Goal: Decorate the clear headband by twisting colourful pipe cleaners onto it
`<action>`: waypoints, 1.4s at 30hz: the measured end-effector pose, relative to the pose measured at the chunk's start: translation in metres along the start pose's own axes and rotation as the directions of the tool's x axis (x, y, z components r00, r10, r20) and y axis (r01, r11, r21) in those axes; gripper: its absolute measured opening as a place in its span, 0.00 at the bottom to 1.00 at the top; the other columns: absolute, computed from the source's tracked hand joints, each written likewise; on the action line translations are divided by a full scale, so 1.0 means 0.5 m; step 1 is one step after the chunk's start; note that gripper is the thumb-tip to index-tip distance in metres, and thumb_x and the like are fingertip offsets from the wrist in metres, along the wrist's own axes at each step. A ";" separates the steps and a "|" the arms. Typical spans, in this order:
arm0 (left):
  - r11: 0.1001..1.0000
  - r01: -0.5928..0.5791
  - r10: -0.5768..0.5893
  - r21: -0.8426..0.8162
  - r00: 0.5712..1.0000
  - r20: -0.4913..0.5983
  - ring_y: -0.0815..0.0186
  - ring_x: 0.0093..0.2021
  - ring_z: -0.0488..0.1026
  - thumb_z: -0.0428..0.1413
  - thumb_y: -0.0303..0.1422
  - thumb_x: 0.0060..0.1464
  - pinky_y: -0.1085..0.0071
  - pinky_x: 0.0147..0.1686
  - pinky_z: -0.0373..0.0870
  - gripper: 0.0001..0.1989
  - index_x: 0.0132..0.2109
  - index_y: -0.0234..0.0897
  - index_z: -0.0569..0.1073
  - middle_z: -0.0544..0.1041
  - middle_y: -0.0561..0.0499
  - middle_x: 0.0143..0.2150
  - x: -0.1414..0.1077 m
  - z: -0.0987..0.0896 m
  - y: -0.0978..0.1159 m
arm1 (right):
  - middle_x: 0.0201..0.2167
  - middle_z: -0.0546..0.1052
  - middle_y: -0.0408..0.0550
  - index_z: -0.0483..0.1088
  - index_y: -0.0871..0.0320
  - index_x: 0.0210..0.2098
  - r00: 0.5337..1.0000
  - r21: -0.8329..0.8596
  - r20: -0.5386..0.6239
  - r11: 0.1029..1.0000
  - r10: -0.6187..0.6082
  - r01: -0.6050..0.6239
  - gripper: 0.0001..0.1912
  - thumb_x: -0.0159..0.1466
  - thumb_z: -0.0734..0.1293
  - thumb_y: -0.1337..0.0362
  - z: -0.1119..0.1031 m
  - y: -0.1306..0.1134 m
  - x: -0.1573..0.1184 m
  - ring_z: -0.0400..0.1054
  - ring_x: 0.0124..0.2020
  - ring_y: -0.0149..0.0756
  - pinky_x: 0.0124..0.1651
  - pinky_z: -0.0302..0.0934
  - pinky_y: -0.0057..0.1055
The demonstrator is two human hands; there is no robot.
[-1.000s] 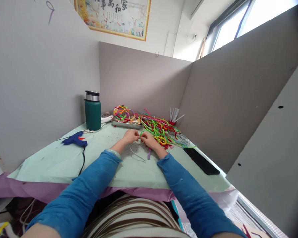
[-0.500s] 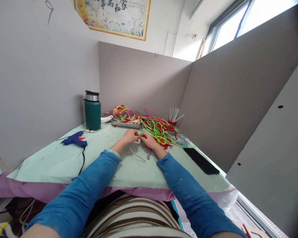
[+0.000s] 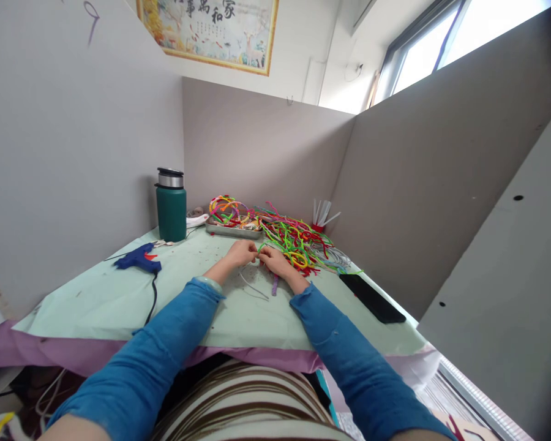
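My left hand (image 3: 242,252) and my right hand (image 3: 273,260) meet over the middle of the table, fingers pinched close together. A short bit of green pipe cleaner (image 3: 261,247) shows between the fingertips; the rest of it is hidden by the fingers. Just below the hands, a thin grey wire (image 3: 255,290) curves on the table cover. A purple strip (image 3: 275,285) lies under my right wrist. Behind my right hand spreads a tangled heap of red, green and yellow pipe cleaners (image 3: 298,239).
A metal tray (image 3: 234,232) of colourful pieces stands at the back, beside a green bottle (image 3: 171,213). The blue glue gun (image 3: 139,259) lies left with its cord. A black phone (image 3: 371,298) lies right; white sticks (image 3: 322,212) stand in a red holder.
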State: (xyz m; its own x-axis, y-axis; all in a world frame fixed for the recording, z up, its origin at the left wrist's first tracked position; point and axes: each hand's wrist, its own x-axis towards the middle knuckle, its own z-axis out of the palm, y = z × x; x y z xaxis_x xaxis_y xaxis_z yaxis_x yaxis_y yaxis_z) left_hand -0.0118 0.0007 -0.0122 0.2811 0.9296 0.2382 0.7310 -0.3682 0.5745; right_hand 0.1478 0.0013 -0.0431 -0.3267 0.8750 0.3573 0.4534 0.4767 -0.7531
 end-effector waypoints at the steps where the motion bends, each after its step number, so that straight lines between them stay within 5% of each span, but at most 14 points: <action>1: 1.000 0.002 -0.002 -0.003 1.000 0.002 0.75 0.18 0.64 0.55 0.31 0.49 0.78 0.20 0.59 0.08 0.35 0.33 0.77 0.79 0.51 0.27 0.000 0.000 0.000 | 0.23 0.69 0.42 0.64 0.56 0.26 1.000 -0.001 -0.001 1.000 0.001 -0.001 0.06 0.59 0.61 0.65 0.000 0.001 0.000 0.58 0.22 0.30 0.25 0.51 0.25; 42: 0.999 0.034 -0.034 0.036 0.999 0.013 0.75 0.16 0.64 0.54 0.33 0.51 0.77 0.20 0.60 0.10 0.37 0.33 0.77 0.79 0.51 0.28 0.008 0.005 -0.008 | 0.22 0.70 0.42 0.65 0.57 0.24 0.994 -0.118 -0.062 0.990 -0.085 0.077 0.07 0.58 0.60 0.67 0.004 0.006 0.005 0.61 0.24 0.30 0.28 0.53 0.27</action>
State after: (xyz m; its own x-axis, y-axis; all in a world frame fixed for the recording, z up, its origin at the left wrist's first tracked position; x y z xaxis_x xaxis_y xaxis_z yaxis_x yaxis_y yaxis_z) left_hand -0.0119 0.0056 -0.0155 0.2638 0.9418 0.2085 0.7618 -0.3359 0.5538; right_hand 0.1470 0.0047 -0.0455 -0.3121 0.8347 0.4536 0.5215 0.5497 -0.6526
